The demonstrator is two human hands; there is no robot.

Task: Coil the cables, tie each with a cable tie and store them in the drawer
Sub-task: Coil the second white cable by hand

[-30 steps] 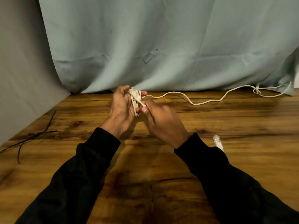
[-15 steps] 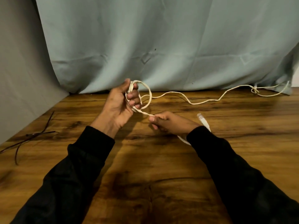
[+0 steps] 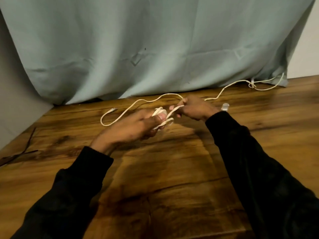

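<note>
On bare wooden table (image 3: 172,169), both hands' (image 3: 136,126) (image 3: 195,109) grips clutch white cable (image 3: 138,102).

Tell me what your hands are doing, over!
Left hand grips the coiled loops. Right hand pinches the white cable, feeding the next loop. Long loose tail on table. Nothing blocking.

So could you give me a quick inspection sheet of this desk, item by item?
Surface: wooden table, dark grain.
Job's things: white cable, partly coiled, the rest trailing to the far right; its plug end lies on the table.
Clutter: clear connector beside the right wrist.
Hands: left hand grips the coil; right hand pinches the strand.
Cables: thin dark ties at the left edge; a knot far right.
Surroundings: pale green curtain. Drawer: nothing seen.
</note>
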